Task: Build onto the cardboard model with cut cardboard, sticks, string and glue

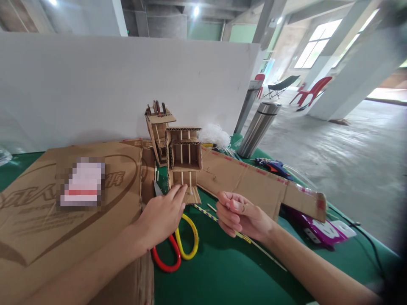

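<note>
A small cardboard model (182,159) with thin wooden sticks through it stands upright on the green table (222,262). My left hand (162,216) rests at its base, fingertips touching the bottom edge. Under that hand lie scissors (179,250) with one red and one yellow handle. My right hand (240,216) is curled to the right of the model, and whether it grips a small piece I cannot tell. A striped straw (206,213) and a thin wooden stick (270,256) lie on the table beneath it.
A large flattened cardboard box (41,228) covers the table's left side, another flap (251,182) runs right. A steel flask (258,127), white fluff (213,134), a blue glue gun (275,166) and a purple package (321,231) sit along the right edge. A white board stands behind.
</note>
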### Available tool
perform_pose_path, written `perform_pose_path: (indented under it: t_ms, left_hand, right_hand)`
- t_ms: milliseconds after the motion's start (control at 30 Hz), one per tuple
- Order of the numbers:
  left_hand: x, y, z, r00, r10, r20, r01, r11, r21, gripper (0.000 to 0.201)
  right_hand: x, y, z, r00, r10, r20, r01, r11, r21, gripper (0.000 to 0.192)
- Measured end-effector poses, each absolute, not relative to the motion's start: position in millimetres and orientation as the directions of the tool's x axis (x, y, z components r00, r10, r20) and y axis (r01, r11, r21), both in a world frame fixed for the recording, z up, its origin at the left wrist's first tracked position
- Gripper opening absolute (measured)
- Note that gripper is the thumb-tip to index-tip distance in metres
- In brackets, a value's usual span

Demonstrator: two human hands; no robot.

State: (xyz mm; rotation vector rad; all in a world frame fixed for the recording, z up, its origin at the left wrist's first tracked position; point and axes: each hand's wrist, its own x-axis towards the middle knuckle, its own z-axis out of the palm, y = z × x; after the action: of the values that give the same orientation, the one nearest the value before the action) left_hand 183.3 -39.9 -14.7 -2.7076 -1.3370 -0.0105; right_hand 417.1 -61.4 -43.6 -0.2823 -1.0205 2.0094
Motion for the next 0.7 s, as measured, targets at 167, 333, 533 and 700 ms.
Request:
perform_pose_path:
  t_ms: [167, 333, 533, 700]
  left_hand:
    - [183.6, -40.0, -14.4, 0.598, 0.800, 0.051, 0.799, -0.590, -0.111, 0.049]
    - [183.8, -39.4, -15.4, 0.600, 0.799, 0.046, 0.797, -0.591, -0.126, 0.049]
    - [182.9, -39.9, -16.5, 0.595, 0.802, 0.049, 0.801, -0.587, -0.118, 0.050]
    - [183.1, -40.1, -15.7, 0.599, 0.798, 0.060, 0.799, -0.592, -0.106, 0.049]
  right_hand:
    - [415.5, -62.8, -43.0, -0.614, 0.771, 0.172, -0.597, -0.310, -0.740, 0.029]
    - [414.4, -62.7, -41.0, -0.594, 0.786, 0.172, -0.607, -0.297, -0.737, 0.031]
    - [415.2, -62.8, -39.9, -0.577, 0.801, 0.157, -0.600, -0.285, -0.748, 0.034]
    - [415.0, -62.7, -39.7, -0.580, 0.800, 0.152, -0.592, -0.285, -0.754, 0.035]
